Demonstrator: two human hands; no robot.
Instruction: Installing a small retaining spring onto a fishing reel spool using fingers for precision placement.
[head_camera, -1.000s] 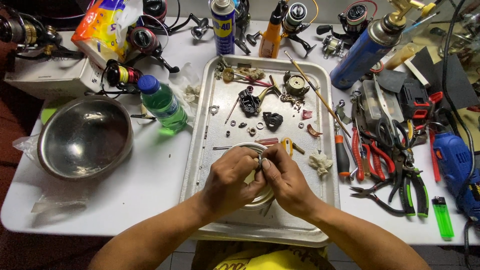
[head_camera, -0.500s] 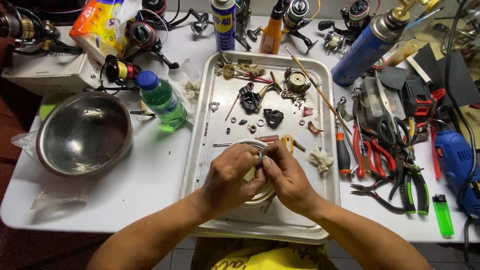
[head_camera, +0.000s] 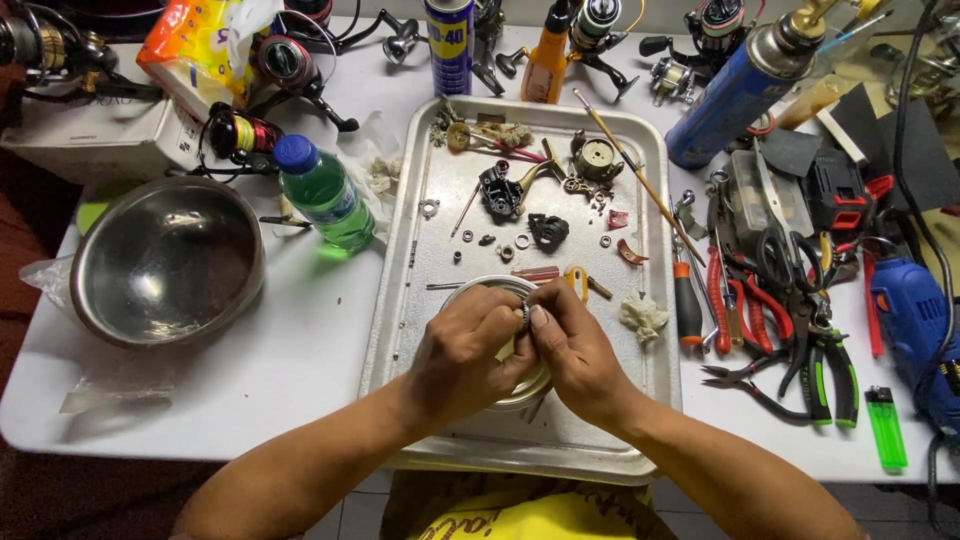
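Left hand (head_camera: 470, 345): fingers curled shut, pinching a small dark metal ring (head_camera: 525, 316) between thumb and fingertips
Right hand (head_camera: 572, 345): closed too, its fingertips meeting the left hand's on the same small ring
Small ring: held between both hands, just above a round shallow white tin (head_camera: 500, 345), over the near half of the tray
White tin: sits on the rectangular silver metal tray (head_camera: 415, 330), mostly hidden beneath the hands
Tray: lies mid-worktop, strewn at its far end with small black and brass reel parts (head_camera: 505, 190), washers and screws
White tissue scrap (head_camera: 642, 317): on the tray, just right of the right hand
Steel bowl (head_camera: 165, 260): well left of the tray on the white worktop (head_camera: 300, 350)
Green plastic bottle with blue cap (head_camera: 325, 195): between bowl and tray
Red-handled pliers and cutters (head_camera: 755, 310): heaped right of the tray
Green lighter (head_camera: 886, 428): near the right worktop edge
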